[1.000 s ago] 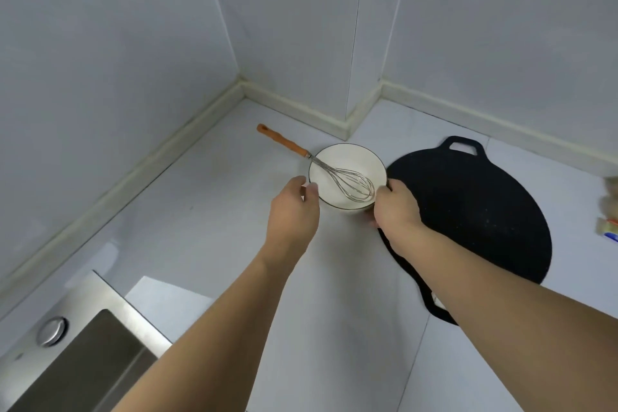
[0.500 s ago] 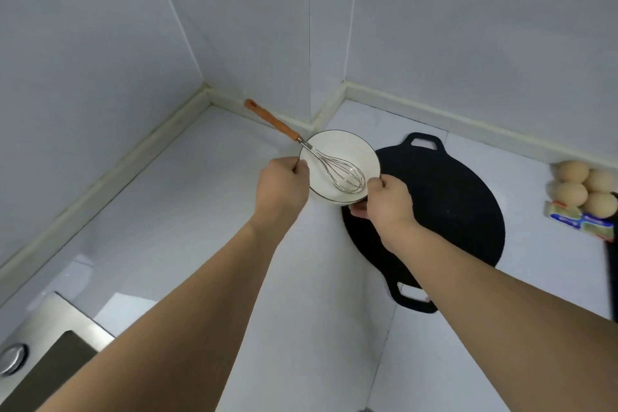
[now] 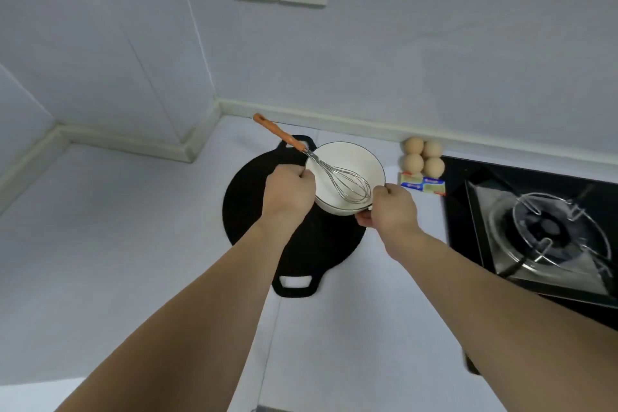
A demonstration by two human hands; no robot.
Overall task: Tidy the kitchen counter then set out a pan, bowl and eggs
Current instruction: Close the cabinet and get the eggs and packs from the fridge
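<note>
— Where is the bowl sitting right now?

— You are holding it up over the pan, above the pan's right half, with both hands gripping its rim. Your left hand is curling round the bowl's left edge, and your right hand is pinching the near right edge, thumb on top.

— And the whisk?

— It is lying inside the bowl, wire head down, with its orange handle sticking out past the pan's far handle (the one nearest the wall).

— What about the pan itself?

— It is lying flat on the white surface, black, round, with a loop handle at each end.

— The eggs?

— Four are resting together on the surface just right of the pan, by the wall, with a small blue and yellow packet lying in front of them. Further right of the pan, the gas stove is showing.
</note>
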